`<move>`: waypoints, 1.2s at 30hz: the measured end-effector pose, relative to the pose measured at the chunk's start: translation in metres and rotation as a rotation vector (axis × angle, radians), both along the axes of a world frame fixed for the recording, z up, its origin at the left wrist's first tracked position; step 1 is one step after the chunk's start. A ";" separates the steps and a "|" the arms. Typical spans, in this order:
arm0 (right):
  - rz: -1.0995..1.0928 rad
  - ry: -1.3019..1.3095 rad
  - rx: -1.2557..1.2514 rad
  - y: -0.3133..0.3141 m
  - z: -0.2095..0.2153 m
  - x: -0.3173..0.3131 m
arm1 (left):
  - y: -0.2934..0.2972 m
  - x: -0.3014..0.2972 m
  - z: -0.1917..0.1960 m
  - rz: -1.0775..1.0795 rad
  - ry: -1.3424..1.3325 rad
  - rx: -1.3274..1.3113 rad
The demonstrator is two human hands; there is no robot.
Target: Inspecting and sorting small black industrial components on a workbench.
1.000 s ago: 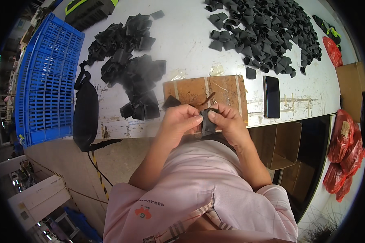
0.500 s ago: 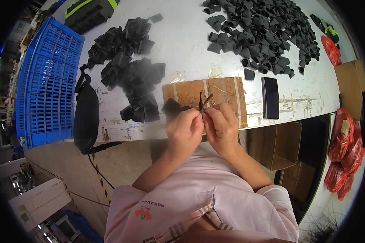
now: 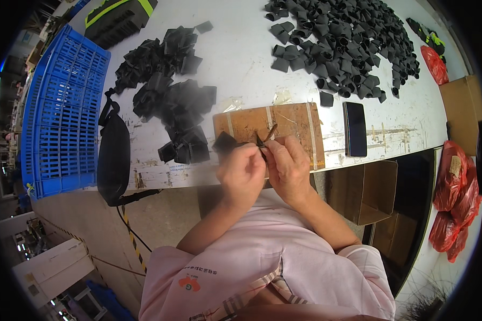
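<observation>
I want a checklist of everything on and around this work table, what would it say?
Surface: white table, scuffed near its front edge.
Job's things: small black piece pinched between both hands over a brown board.
Clutter: two heaps of black pieces, dark phone, black pouch.
Hands: left hand and right hand close together, both gripping.
Cables: one black cord hanging below the table.
Surroundings: blue crate, open cardboard box, red bags.

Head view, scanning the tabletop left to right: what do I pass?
Blue plastic crate → black pouch → pile of folded black pieces → taped cardboard board → dark phone → red plastic bags.
</observation>
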State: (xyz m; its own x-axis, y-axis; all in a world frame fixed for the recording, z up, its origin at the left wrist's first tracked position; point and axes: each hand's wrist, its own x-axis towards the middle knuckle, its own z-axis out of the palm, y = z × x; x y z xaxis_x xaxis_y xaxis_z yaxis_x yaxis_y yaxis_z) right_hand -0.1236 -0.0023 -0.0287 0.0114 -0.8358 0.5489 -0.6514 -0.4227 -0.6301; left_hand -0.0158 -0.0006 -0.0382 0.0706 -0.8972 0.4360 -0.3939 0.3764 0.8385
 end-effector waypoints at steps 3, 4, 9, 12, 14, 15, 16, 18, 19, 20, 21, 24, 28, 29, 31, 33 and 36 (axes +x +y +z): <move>-0.048 -0.038 0.051 -0.001 -0.007 -0.002 | -0.006 -0.002 0.018 0.022 0.556 0.525; -0.071 -0.115 0.122 -0.001 -0.009 -0.003 | -0.010 0.005 0.020 -0.096 0.817 0.651; 0.105 -1.057 0.886 -0.001 0.012 -0.018 | -0.013 0.019 0.026 -0.565 1.467 0.920; 0.472 -1.705 1.102 0.002 0.010 -0.020 | -0.006 0.007 0.021 -0.146 0.360 0.324; 0.496 -1.654 1.083 -0.002 0.022 -0.021 | -0.002 0.005 0.022 -0.123 0.236 0.190; 0.512 -1.604 1.068 -0.003 0.026 -0.023 | -0.002 0.001 0.024 -0.139 0.265 0.129; 0.515 -1.405 1.034 -0.003 0.027 -0.027 | -0.008 0.004 0.031 -0.226 0.639 0.381; 0.484 -1.210 0.910 -0.013 0.047 -0.029 | -0.029 0.013 0.049 -0.420 1.269 0.772; 0.456 -1.014 0.794 -0.019 0.060 -0.030 | -0.035 0.016 0.051 -0.417 1.269 0.768; 0.448 -0.987 0.835 -0.026 0.070 -0.031 | -0.040 0.018 0.053 -0.680 1.521 0.855; 0.454 -0.987 0.836 -0.034 0.067 -0.032 | -0.041 0.020 0.054 -0.958 1.762 0.929; 0.554 -1.083 0.973 -0.044 0.030 -0.035 | -0.039 0.021 0.028 -0.785 1.726 0.952; 0.501 -1.033 0.914 -0.033 0.022 -0.037 | -0.032 0.016 0.027 -0.649 1.416 0.857; 0.498 -1.035 0.911 -0.032 0.024 -0.036 | -0.031 0.014 0.030 -0.507 1.237 0.807; 0.200 -0.540 0.564 -0.030 0.026 -0.034 | -0.035 0.015 0.029 -0.548 1.061 0.707; 0.124 -0.468 0.360 -0.025 0.034 -0.034 | -0.039 0.004 0.038 -0.297 0.410 0.139; 0.074 -0.265 0.080 -0.017 0.042 -0.032 | -0.054 0.012 0.050 -0.384 0.159 -0.023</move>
State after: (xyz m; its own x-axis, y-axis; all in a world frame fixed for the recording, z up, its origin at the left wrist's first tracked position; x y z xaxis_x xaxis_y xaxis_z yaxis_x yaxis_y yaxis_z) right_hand -0.1558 -0.0193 0.0132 -0.0611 -0.8790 0.4728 -0.4291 -0.4045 -0.8076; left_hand -0.0034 -0.0542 0.0118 -0.1991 -0.8618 0.4665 -0.0877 0.4898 0.8674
